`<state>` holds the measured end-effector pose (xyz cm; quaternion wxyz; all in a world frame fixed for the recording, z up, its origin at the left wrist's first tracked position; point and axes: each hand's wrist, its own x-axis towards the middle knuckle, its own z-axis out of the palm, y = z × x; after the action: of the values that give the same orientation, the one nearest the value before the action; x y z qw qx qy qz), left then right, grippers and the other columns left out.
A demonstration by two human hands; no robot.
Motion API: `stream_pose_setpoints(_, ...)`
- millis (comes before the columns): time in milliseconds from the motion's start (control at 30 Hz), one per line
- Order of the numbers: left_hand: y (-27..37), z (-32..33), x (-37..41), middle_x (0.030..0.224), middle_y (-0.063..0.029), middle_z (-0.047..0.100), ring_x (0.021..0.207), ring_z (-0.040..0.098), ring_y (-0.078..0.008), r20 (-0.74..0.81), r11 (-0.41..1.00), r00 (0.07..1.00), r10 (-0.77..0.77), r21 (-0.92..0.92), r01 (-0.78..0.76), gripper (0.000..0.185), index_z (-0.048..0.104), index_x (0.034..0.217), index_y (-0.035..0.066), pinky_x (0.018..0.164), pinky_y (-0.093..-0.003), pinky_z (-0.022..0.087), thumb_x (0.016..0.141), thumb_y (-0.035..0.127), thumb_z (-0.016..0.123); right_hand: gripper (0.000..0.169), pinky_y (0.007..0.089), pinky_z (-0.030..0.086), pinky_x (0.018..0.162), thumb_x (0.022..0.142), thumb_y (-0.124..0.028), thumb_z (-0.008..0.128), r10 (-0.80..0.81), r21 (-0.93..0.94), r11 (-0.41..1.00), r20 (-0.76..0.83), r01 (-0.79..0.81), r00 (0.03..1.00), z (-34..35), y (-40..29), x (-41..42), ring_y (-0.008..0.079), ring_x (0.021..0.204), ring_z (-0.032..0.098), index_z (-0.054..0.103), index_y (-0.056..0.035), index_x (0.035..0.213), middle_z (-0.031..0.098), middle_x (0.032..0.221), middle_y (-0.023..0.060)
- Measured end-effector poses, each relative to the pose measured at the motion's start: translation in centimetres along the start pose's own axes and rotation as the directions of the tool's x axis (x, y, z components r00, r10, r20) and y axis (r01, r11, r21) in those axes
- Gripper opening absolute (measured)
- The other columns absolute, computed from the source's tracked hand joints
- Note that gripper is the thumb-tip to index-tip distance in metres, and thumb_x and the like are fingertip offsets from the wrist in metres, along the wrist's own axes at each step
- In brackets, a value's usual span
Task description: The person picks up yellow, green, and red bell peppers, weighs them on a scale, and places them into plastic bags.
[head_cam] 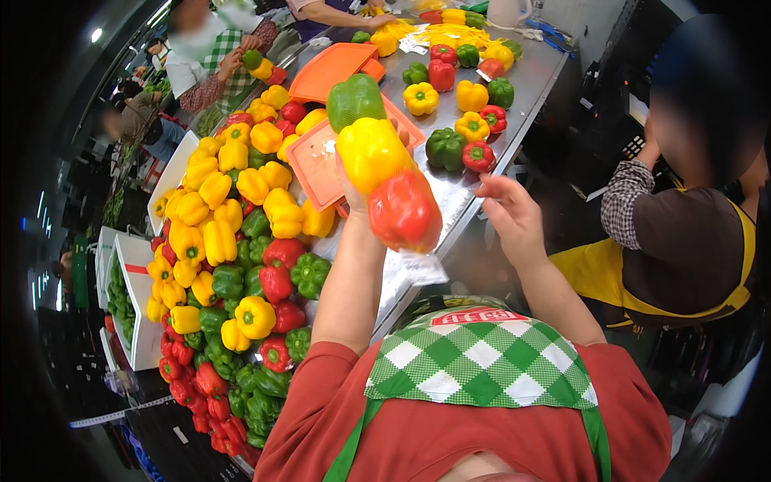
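My left hand (353, 188) holds up a row of three bell peppers in what looks like fine netting. A green pepper (356, 102) is at the far end, a yellow pepper (372, 153) in the middle and a red pepper (405, 211) nearest me. From the red end hangs a white tag (423, 268) bearing writing. My right hand (515, 220) is raised to the right of the row, fingers apart and holding nothing. Beneath the row, an orange plastic tray (313, 175) is partly hidden.
Loose peppers (205, 241) are heaped on the left. More peppers (446, 147) stand on the metal table (530, 108), with yellow netting (458, 35) behind. A co-worker (223, 54) holds another row at the far left; another person (686, 241) is at the right.
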<state>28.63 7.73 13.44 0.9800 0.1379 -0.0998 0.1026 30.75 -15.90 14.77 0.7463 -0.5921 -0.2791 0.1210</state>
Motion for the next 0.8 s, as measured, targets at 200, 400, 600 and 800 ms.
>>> stream_pose_setpoints(200,-2.9,0.7,-0.2,0.127,-0.0135,0.053,0.114,0.054,-0.0307,-0.056,0.955,0.995,-0.084,0.280,0.097,0.074,0.042,0.133,0.006,0.095,-0.0444,0.046,0.090,0.065,0.035,0.079,0.0344,0.035,0.104,0.083,-0.014,0.067,0.237,0.396,0.856,0.271,-0.332,0.933,3.8,0.4,1.9,0.0201,0.125,0.041,0.019,-0.0053,0.145,0.039,0.136,0.0124)
stream_pose_setpoints(400,-6.7,1.6,0.8,0.129,-0.0103,0.051,0.119,0.051,-0.0270,-0.064,0.863,0.992,-0.108,0.490,0.125,0.078,0.040,0.134,0.008,0.101,-0.0425,0.041,0.085,0.069,0.041,0.087,0.0359,0.040,0.099,0.074,-0.024,0.075,0.074,-0.191,0.979,0.010,-0.070,0.997,-0.3,0.5,0.7,0.0261,0.119,0.050,0.025,-0.0016,0.142,0.048,0.128,0.0179)
stream_pose_setpoints(600,-10.0,-0.7,1.1,0.126,-0.0093,0.053,0.114,0.054,-0.0259,-0.118,0.934,0.976,-0.184,0.287,0.211,0.077,0.040,0.133,0.010,0.096,-0.0424,0.045,0.083,0.068,0.048,0.091,0.0378,0.043,0.097,0.072,-0.035,0.077,0.101,-0.438,0.895,0.004,-0.089,0.995,-3.3,-0.4,-0.6,0.0311,0.116,0.053,0.027,-0.0064,0.143,0.051,0.127,0.0206)
stream_pose_setpoints(800,-12.9,0.1,4.0,0.126,-0.0101,0.052,0.114,0.054,-0.0255,-0.094,0.910,0.958,-0.271,0.299,0.287,0.076,0.039,0.135,0.010,0.096,-0.0411,0.045,0.086,0.068,0.039,0.092,0.0378,0.043,0.097,0.074,-0.027,0.078,0.400,0.247,0.871,0.144,-0.424,0.905,-7.3,2.2,0.3,0.0204,0.113,0.053,0.023,-0.0048,0.143,0.052,0.124,0.0131)
